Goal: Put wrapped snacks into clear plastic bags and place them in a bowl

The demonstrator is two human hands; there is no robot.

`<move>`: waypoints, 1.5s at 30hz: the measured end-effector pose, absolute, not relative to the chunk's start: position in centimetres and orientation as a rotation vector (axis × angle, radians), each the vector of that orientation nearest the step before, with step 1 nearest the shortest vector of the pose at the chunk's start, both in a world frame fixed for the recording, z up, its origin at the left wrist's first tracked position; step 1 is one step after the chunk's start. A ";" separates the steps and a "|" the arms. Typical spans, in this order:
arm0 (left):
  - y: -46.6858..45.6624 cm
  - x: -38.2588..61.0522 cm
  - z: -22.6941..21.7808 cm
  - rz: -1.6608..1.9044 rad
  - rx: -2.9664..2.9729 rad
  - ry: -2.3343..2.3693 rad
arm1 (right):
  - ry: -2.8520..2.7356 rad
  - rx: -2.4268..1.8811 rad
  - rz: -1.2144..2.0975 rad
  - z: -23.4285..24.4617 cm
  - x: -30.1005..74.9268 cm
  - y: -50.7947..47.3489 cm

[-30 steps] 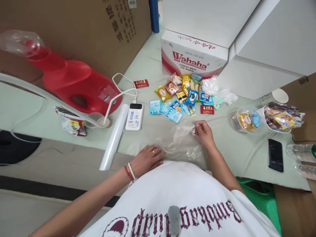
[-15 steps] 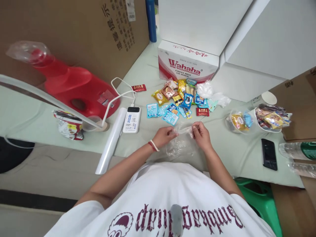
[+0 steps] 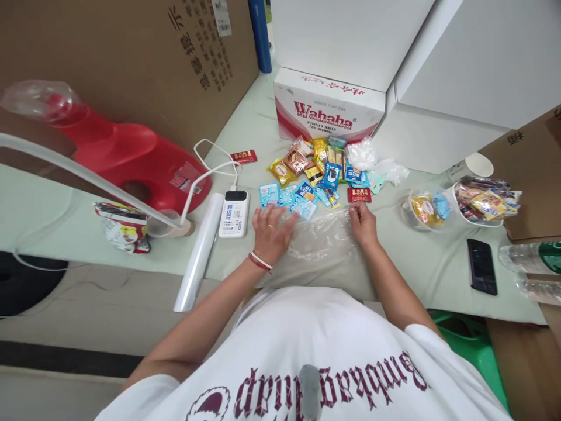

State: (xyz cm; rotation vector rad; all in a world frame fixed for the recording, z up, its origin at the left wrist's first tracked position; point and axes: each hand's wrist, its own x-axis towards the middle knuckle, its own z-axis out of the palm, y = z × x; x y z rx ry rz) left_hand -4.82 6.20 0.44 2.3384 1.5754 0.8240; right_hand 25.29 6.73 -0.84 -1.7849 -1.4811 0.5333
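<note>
A clear plastic bag (image 3: 319, 237) lies spread out near the table edge, between my hands. My right hand (image 3: 363, 223) pinches its upper right corner. Fingers apart, my left hand (image 3: 272, 233) is at the bag's left side, its fingertips by the light blue packets (image 3: 269, 195) and slightly blurred. Just beyond the bag lies a pile of small wrapped snacks: a yellow packet (image 3: 281, 171), a brown packet (image 3: 297, 160), a dark blue packet (image 3: 332, 175) and a red packet (image 3: 359, 195) among them. Crumpled clear plastic (image 3: 362, 154) sits at the pile's right.
Left are a white power bank (image 3: 234, 215) with a cable, a plastic roll (image 3: 199, 257) and a red jug (image 3: 135, 158). Right are a snack-filled bowl (image 3: 478, 221), a smaller clear cup (image 3: 409, 219) and a phone (image 3: 482, 266). A Wahaba-printed carton (image 3: 328, 111) stands behind the pile.
My left hand has let go of the bag's edge and moved left, its fingers spreading. The bag has gone from bunched to spread wide. My right hand still grips it, slightly farther forward.
</note>
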 end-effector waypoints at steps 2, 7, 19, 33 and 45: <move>6.0 -4.7 0.5 0.656 2.524 1.283 | -1.613 -1.816 0.375 0.6 25.5 7.5; 6.3 -5.0 -0.2 0.435 2.379 1.227 | -2.131 -1.538 0.274 3.3 23.4 3.7; 8.6 -8.2 -1.0 0.333 2.118 1.310 | -2.131 -1.508 0.644 2.7 30.9 -6.8; 8.2 -5.9 -0.7 0.209 2.168 1.404 | -2.541 -0.855 1.402 3.7 18.1 -1.3; 4.3 -6.2 -1.2 0.054 2.365 1.274 | -1.622 -2.238 0.392 3.5 21.4 15.1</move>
